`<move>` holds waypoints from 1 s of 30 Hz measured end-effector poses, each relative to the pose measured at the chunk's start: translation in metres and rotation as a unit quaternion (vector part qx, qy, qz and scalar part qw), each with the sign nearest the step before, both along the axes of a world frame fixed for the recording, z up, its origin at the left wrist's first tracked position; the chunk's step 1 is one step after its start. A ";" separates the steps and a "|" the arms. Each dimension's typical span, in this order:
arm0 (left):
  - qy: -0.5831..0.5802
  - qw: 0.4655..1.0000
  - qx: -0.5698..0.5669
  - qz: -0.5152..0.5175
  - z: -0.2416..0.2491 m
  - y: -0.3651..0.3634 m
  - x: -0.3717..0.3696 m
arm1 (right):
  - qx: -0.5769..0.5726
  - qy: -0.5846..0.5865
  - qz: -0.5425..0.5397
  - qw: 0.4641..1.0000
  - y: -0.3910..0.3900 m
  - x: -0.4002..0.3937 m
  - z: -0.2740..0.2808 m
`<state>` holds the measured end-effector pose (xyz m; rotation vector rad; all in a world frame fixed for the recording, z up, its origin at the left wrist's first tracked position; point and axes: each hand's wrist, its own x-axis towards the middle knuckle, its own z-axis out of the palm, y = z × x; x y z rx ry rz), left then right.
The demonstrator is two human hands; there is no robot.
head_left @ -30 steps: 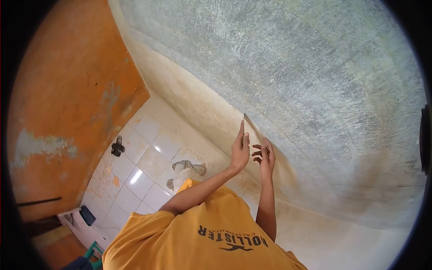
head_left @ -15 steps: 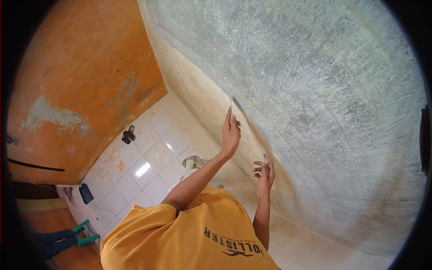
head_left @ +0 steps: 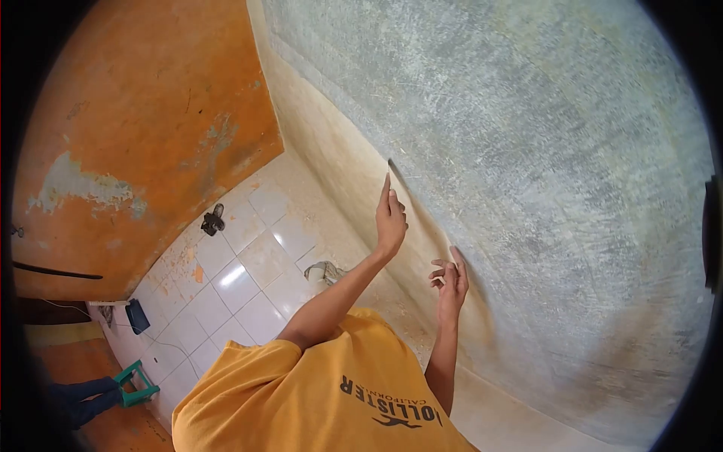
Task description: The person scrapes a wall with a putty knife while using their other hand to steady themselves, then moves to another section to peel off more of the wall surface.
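Note:
My left hand [head_left: 392, 224] is closed around a thin flat blade [head_left: 390, 163], index finger stretched along it. Most of the blade is seen edge-on or hidden by the fingers. Its dark tip is at the border between the cream lower band [head_left: 343, 128] and the rough grey-green part of the wall [head_left: 520, 173]. Lower and to the right is my right hand [head_left: 452, 288], fingers apart and holding nothing. Its index fingertip is at or very near the wall surface; exact contact cannot be told.
An orange wall [head_left: 166, 98] with peeled patches stands at the left. On the tiled floor [head_left: 237, 290] lie a dark object [head_left: 213, 220], a pale cloth-like bundle [head_left: 322, 275] and scraps. A person's legs [head_left: 86, 399] are near a green stool [head_left: 137, 383].
My right hand has moved slightly up and right, its index finger straighter. My left hand, still holding the blade, has shifted slightly right. The view has tilted a little.

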<state>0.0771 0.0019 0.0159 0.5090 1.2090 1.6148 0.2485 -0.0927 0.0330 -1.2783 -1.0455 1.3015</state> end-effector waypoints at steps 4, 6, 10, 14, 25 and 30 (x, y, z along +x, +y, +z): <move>-0.038 0.998 -0.029 -0.037 0.008 -0.016 0.004 | -0.010 0.013 0.021 1.000 0.016 -0.013 0.002; -0.042 0.998 -0.024 -0.030 0.004 -0.011 -0.005 | -0.013 0.013 0.033 0.999 0.023 -0.017 0.000; -0.051 0.998 -0.031 -0.022 0.011 -0.001 -0.024 | -0.012 0.001 0.052 0.999 0.031 -0.026 0.006; -0.040 0.997 -0.028 -0.062 0.008 -0.016 -0.013 | -0.008 0.003 0.070 0.998 0.045 -0.026 -0.003; 0.039 0.999 -0.036 -0.012 0.006 0.004 -0.031 | -0.008 0.003 0.077 0.997 0.054 -0.026 -0.011; 0.038 0.998 -0.028 -0.040 0.003 -0.005 -0.027 | -0.012 0.003 0.067 0.998 0.048 -0.023 -0.012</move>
